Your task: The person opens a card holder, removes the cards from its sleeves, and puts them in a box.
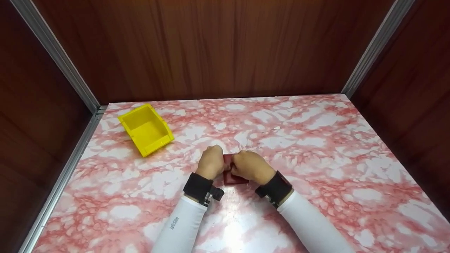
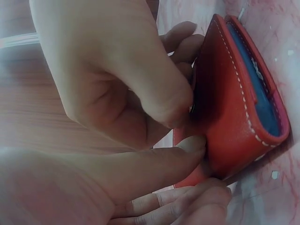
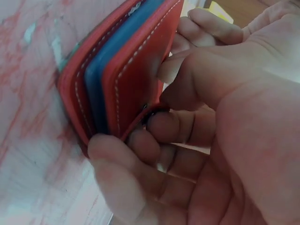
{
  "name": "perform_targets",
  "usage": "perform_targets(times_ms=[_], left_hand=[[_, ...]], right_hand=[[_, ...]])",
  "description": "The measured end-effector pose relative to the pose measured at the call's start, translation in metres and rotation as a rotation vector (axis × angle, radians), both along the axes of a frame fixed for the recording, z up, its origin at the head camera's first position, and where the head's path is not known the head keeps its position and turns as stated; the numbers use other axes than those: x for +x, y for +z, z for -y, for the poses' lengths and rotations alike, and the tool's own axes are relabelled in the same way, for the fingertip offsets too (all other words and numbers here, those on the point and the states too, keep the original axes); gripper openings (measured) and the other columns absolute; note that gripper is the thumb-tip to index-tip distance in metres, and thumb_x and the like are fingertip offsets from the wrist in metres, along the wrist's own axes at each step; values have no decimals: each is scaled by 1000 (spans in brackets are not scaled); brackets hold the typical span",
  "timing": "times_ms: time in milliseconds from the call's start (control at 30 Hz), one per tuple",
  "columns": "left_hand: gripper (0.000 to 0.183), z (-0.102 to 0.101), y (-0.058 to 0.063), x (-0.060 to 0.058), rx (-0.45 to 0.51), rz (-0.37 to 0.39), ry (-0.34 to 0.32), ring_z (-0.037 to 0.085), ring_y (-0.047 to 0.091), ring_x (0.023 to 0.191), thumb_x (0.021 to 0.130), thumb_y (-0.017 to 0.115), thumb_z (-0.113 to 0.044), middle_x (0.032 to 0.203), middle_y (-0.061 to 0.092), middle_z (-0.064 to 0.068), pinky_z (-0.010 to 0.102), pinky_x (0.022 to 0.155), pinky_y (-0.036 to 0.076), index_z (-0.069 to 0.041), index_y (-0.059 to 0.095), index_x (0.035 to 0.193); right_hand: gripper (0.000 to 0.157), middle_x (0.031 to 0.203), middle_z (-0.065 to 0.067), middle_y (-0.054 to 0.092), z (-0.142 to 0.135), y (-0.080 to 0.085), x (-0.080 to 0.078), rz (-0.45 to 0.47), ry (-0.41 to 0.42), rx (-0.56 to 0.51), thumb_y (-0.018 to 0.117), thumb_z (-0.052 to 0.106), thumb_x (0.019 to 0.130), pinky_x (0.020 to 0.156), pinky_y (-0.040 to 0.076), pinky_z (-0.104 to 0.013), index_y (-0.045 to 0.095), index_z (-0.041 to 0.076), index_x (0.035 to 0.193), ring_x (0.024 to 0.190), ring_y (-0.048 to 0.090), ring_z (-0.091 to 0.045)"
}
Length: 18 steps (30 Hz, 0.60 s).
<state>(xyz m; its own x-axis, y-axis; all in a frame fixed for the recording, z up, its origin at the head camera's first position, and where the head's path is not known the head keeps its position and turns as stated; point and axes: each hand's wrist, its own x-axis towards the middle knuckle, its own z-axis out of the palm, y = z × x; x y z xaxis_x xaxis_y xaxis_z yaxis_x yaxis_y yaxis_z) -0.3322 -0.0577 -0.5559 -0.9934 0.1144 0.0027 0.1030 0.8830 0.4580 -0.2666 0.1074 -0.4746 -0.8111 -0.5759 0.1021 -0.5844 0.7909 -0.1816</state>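
Observation:
A red leather wallet [image 1: 235, 178] with pale stitching stands just above or on the table between both hands. Its blue inside shows along the open edge in the left wrist view. My left hand [image 1: 211, 162] grips the wallet's left side, thumb laid against the leather. From the other side my right hand [image 1: 253, 167] pinches a small red flap [image 3: 157, 108] with a dark spot near it, while its other fingers curl beneath the wallet's corner. In the head view the hands hide most of the wallet.
A yellow plastic bin [image 1: 146, 131] stands at the table's back left, turned at an angle. The red and white marbled table [image 1: 316, 147] is walled at the back and sides by dark wood panels [image 1: 218, 49] with metal edge rails.

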Motion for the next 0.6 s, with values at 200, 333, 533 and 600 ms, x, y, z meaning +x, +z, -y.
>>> perform_targets(times_ms=[200,333,533,600], left_hand=[[31,-1,0,0,-5,12,2,29,77,90,75,94,-20,97,80,13,46,80,65,-10,73,94],[27,-1,-2,-1,-10,-8,3,29,77,88,76,91,-20,96,80,15,47,79,65,-9,72,92],[25,1,-3,-2,-10,-20,-2,25,73,81,75,89,-23,92,79,13,45,74,64,-11,71,88],[26,1,-3,-2,-9,-19,-3,25,72,80,74,90,-24,92,79,12,45,75,64,-11,72,88]], right_hand=[[18,73,-17,71,2,-2,0,-4,-29,-16,74,12,86,64,59,-50,66,5,72,61,57,-25],[16,77,-20,73,4,-3,0,12,-59,-28,73,14,89,66,60,-55,69,4,78,65,67,-33],[16,77,-20,74,4,-4,1,-15,-45,-24,73,11,92,64,61,-52,69,5,78,64,68,-33],[16,77,-19,74,4,-3,1,-21,-33,-20,73,10,93,64,61,-51,69,6,77,64,69,-33]])
